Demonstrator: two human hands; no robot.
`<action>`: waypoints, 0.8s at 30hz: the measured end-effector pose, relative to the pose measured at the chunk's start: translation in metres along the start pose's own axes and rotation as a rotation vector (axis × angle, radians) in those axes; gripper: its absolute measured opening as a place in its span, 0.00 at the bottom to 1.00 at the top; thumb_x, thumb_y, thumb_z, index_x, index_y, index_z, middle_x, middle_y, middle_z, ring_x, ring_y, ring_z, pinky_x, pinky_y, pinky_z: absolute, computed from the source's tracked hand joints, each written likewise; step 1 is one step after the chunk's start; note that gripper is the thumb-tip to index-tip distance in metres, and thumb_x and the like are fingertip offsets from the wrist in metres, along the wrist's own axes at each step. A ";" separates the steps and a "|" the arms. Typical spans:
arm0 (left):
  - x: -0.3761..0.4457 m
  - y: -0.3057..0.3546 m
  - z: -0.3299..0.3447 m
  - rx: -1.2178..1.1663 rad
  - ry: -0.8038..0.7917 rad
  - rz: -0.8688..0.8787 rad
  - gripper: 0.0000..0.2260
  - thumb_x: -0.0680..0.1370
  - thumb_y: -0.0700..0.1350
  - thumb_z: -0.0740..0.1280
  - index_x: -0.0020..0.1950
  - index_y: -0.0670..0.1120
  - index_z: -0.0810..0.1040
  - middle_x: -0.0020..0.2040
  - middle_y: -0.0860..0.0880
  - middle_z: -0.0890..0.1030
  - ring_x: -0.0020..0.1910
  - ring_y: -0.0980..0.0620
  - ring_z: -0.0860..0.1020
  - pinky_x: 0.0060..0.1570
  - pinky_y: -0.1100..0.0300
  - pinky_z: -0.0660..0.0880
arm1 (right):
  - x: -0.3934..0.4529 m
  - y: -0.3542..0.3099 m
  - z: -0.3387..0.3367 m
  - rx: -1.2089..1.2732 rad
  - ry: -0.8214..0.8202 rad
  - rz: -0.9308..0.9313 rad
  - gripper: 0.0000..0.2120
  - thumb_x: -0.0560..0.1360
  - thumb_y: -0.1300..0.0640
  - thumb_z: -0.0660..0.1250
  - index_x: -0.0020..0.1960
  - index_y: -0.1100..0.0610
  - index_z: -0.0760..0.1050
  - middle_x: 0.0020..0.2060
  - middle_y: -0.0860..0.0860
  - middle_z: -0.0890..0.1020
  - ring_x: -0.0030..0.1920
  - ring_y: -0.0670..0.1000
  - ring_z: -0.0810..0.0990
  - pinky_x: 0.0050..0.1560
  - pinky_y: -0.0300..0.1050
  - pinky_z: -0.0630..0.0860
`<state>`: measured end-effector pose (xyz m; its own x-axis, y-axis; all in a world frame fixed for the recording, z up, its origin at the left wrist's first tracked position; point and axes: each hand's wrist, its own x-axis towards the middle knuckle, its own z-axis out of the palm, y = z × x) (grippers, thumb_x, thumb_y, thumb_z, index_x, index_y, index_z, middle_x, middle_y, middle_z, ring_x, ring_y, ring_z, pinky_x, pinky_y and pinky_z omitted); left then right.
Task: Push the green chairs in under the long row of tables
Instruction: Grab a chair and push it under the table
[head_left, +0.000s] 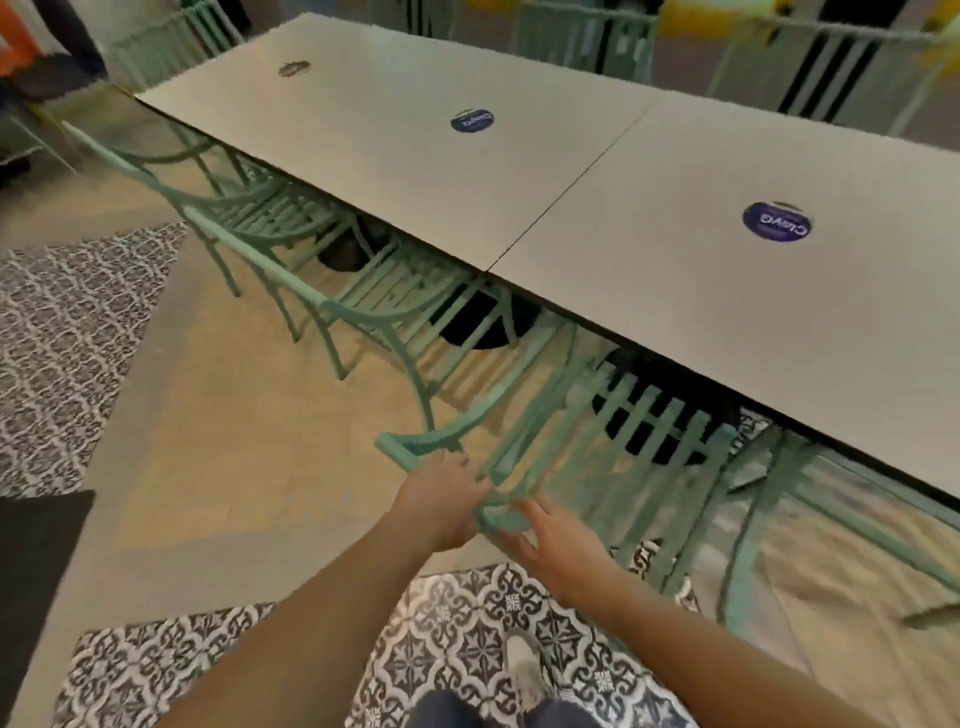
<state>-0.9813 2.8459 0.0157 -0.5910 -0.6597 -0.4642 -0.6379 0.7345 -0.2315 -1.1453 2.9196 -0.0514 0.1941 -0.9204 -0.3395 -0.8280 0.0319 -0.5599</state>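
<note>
The bench (597, 171) tops look smooth and matt, a pale grey laminate, each with a glossy round sticker (777, 222). The green chairs (597, 441) seem painted metal — satin, slatted. The floor (223, 415) mixes plain matt stone with patterned tile (467, 639).

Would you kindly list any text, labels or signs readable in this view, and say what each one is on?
"ClayGo", seen upside down and somewhat blurred, so the reading is tentative: large word on the blue round sticker on the near table.
Blue round sticker on the next table: text too blurred to read.
Dark round sticker at the far end: unreadable.
</note>
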 end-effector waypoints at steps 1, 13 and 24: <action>0.011 -0.005 0.000 0.021 -0.027 0.064 0.20 0.77 0.55 0.62 0.67 0.49 0.71 0.65 0.45 0.73 0.64 0.43 0.71 0.62 0.47 0.69 | 0.000 0.000 -0.001 -0.005 0.004 0.028 0.24 0.80 0.37 0.52 0.72 0.47 0.62 0.68 0.46 0.69 0.65 0.50 0.71 0.61 0.48 0.71; 0.062 -0.046 0.034 0.001 -0.139 0.524 0.19 0.78 0.54 0.62 0.68 0.51 0.69 0.58 0.46 0.78 0.54 0.46 0.78 0.46 0.54 0.72 | -0.054 -0.026 0.028 -0.103 0.140 0.584 0.21 0.77 0.35 0.56 0.63 0.46 0.71 0.56 0.45 0.78 0.56 0.48 0.75 0.60 0.48 0.72; 0.041 -0.098 0.068 -0.145 0.178 0.464 0.32 0.70 0.73 0.41 0.59 0.56 0.71 0.55 0.57 0.77 0.53 0.54 0.75 0.48 0.58 0.68 | -0.103 -0.024 0.042 -0.155 0.373 0.750 0.52 0.61 0.25 0.20 0.67 0.41 0.67 0.58 0.38 0.74 0.59 0.42 0.70 0.63 0.41 0.63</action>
<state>-0.9094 2.7575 -0.0391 -0.8949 -0.2962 -0.3340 -0.3434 0.9348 0.0911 -1.1232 3.0301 -0.0344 -0.5985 -0.7458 -0.2925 -0.7361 0.6560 -0.1667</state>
